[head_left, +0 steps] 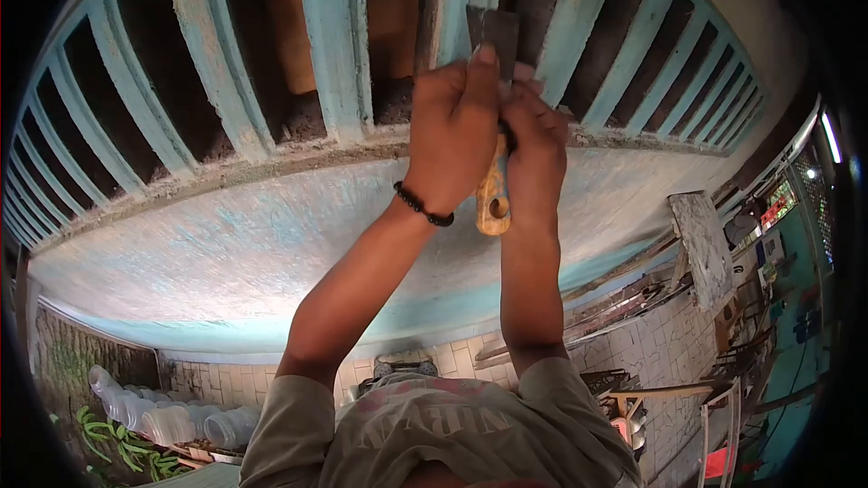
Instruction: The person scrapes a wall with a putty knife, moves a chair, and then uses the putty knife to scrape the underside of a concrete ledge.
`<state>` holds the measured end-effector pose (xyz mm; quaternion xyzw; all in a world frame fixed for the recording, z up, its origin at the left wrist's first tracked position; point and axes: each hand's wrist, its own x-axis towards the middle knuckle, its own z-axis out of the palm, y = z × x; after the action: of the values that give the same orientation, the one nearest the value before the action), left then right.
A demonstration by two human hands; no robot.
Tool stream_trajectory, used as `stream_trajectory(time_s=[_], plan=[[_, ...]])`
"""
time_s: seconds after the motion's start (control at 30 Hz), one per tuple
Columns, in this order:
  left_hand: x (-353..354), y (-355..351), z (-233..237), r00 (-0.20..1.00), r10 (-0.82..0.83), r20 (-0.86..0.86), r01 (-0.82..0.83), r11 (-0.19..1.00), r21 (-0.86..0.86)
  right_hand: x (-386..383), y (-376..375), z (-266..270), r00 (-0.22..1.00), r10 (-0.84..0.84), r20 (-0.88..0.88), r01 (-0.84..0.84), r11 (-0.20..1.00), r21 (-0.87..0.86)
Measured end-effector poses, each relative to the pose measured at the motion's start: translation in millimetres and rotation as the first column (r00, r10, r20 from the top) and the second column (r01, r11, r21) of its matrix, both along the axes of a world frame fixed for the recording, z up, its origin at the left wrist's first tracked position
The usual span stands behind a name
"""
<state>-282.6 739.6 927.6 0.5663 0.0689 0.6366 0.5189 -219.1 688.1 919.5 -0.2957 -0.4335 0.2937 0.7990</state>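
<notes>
A scraper (494, 196) with a worn yellow handle and a flat dark blade points up toward the pale blue slats (336, 32). Both hands are closed about it. My left hand (455, 117), with a dark beaded bracelet on the wrist, has its thumb pressed on the blade. The fingers of my right hand (540, 131) wrap the handle near the base of the blade, partly hidden behind the tool. The blade's tip overlaps one slat, whose paint is chipped. The handle's lower end, with a hanging hole, sticks out between my wrists.
Below the slats runs a dusty ledge (271, 160) over a wall (235, 253) with patchy, worn paint. Clear plastic containers (172, 420) stand at lower left near green plants (117, 443). A weathered board (701, 248) and wooden furniture are at right, above a tiled floor (633, 370).
</notes>
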Motion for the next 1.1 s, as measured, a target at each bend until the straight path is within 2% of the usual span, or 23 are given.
stream_trajectory(time_s=[0.1,0.2,0.33,0.43,0.53,0.63,0.7,0.83,0.93,1.03,1.1], plan=[[5.3,0.8,8.5,0.998,-0.002,0.07,0.001,1.0,0.014,2.4,3.7,6.8,1.0,0.001,-0.006,-0.001,1.0,-0.015],[-7.5,-1.2,26.4,0.992,-0.022,-0.124,0.023,1.0,0.006,8.8,5.3,17.2,0.996,0.064,0.066,-0.069,0.995,0.077],[-4.7,-0.8,15.2,0.997,-0.053,-0.06,0.052,0.999,-0.004,-0.6,2.7,10.3,1.0,0.004,-0.002,-0.004,1.0,0.006],[-6.4,1.0,22.8,0.996,-0.065,-0.069,0.066,0.998,0.007,-0.9,4.2,20.4,0.999,-0.03,0.022,0.029,0.999,0.025],[-8.2,0.4,35.7,0.995,-0.054,-0.088,0.055,0.998,0.017,4.9,4.7,30.7,0.998,0.053,0.043,-0.057,0.994,0.097],[-6.4,0.3,29.8,0.995,-0.062,-0.072,0.063,0.998,0.014,-0.3,1.0,25.6,1.0,0.01,0.015,-0.01,1.0,0.017],[-7.6,3.7,23.5,0.995,-0.04,-0.089,0.044,0.998,0.041,-0.2,3.9,21.9,0.999,-0.011,0.032,0.01,0.999,0.033],[-6.7,3.9,40.2,0.996,-0.026,-0.084,0.032,0.998,0.062,5.8,9.1,34.9,0.995,-0.022,0.094,0.013,0.996,0.093],[-5.9,3.1,41.8,0.996,-0.068,-0.057,0.07,0.997,0.041,5.5,8.6,31.5,0.999,0.037,0.027,-0.039,0.996,0.081],[-4.2,4.2,34.4,0.996,-0.079,-0.033,0.08,0.996,0.04,0.7,6.9,29.5,1.0,-0.018,0.022,0.017,1.0,0.023],[-4.4,6.8,38.1,0.996,-0.075,-0.043,0.077,0.996,0.049,3.3,10.9,33.8,0.999,-0.018,0.04,0.015,0.997,0.082]])
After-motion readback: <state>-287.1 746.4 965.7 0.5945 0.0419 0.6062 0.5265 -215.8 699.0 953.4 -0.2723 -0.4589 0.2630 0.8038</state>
